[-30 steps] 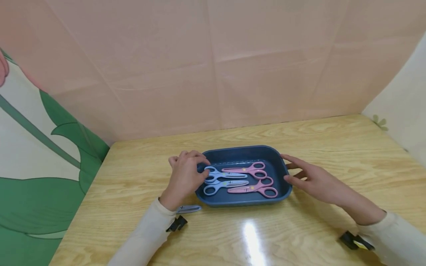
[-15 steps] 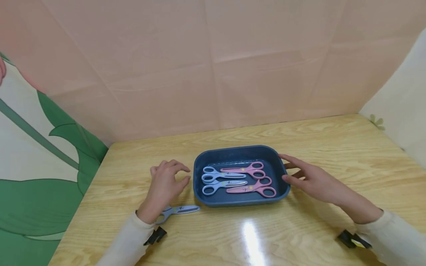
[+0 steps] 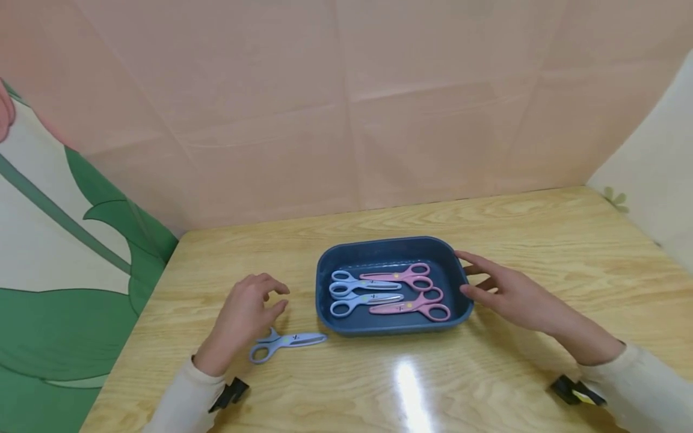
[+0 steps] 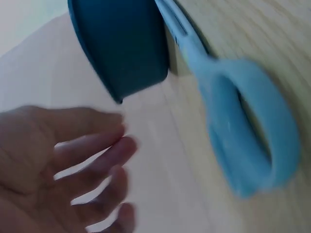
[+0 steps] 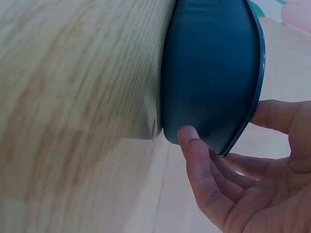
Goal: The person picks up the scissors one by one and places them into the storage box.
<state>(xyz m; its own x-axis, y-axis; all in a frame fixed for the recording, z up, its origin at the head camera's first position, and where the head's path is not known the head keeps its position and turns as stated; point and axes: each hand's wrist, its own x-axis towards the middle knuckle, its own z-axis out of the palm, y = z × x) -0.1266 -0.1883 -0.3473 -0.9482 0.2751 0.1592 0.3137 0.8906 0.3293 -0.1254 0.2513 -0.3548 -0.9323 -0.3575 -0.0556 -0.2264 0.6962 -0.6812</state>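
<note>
A dark blue rectangular tray (image 3: 397, 330) sits mid-table. Inside it lie two light blue scissors (image 3: 381, 285) on the left and two pink scissors (image 3: 411, 307) on the right, their blades toward the middle. Another pair of blue scissors (image 3: 298, 341) rests on the wood just outside the tray's front left corner, handles to the left. Just behind those handles hovers my left hand (image 3: 238, 316), holding nothing, fingers loosely bent and thumb apart. My right hand (image 5: 243, 179) touches the tray's right end with relaxed fingers, one fingertip at its rim and others against its side wall.
The wooden table (image 3: 487, 385) meets a pink-covered wall (image 3: 346, 120) at the back. Green leaf-patterned fabric (image 3: 59, 337) hangs along the left, and a pale wall (image 3: 666, 180) stands on the right. Each sleeve carries a black clip.
My left hand has drawn back from the tray's left end to the left and toward me, uncovering the loose blue scissors. My right hand stays at the tray.
</note>
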